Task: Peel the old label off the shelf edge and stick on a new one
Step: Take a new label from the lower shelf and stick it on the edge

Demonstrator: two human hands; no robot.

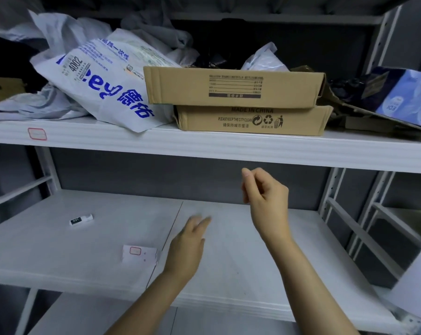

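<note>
A red-bordered white label (37,134) is stuck on the front edge of the upper shelf (204,146), at the far left. On the lower shelf (83,238) lies a small backing sheet (139,256) carrying one more red-bordered label (135,250). My left hand (188,245) hovers flat over the lower shelf, just right of that sheet, fingers straight and blurred. My right hand (265,192) is raised below the upper shelf edge, thumb and fingers curled together; I cannot make out anything between them.
A small white object with a dark label (80,220) lies on the lower shelf at the left. The upper shelf holds two stacked cardboard boxes (240,102), a printed white plastic bag (103,85), crumpled bags and a blue package (407,95). Metal uprights (332,189) stand at right.
</note>
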